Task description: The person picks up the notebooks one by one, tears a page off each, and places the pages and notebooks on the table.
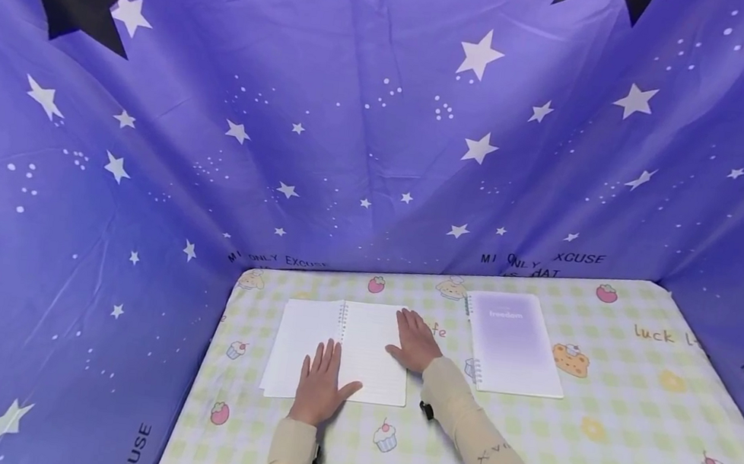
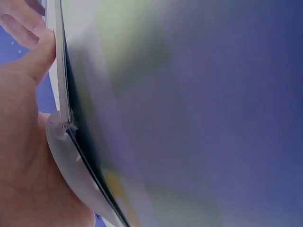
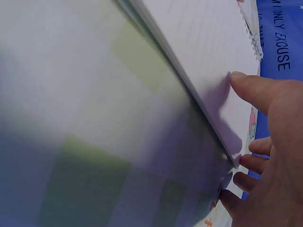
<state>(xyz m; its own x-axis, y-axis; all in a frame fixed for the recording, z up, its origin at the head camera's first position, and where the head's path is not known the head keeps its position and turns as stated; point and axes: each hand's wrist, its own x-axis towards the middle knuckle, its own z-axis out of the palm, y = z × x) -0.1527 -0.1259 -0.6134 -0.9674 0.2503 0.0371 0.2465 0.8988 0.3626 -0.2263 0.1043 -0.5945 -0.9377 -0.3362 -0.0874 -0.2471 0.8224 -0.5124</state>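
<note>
A spiral-bound notebook (image 1: 371, 362) lies open on the table, its lined pages facing up and the coil running down the middle. My left hand (image 1: 319, 383) rests on its lower part near the coil, fingers straight and thumb out over the right page. In the left wrist view the thumb (image 2: 45, 54) lies along the notebook's edge. At the right page's outer edge is my right hand (image 1: 416, 342), with fingers extended and thumb on the paper. The right wrist view shows that thumb (image 3: 248, 85) touching the lined page (image 3: 203, 52), the other fingers by its corner.
A closed spiral notebook with a pale purple cover marked "freedom" (image 1: 513, 348) lies to the right. A green-checked cloth with cartoon prints (image 1: 623, 444) covers the table. Purple star-patterned curtains (image 1: 354, 146) hang behind and at both sides.
</note>
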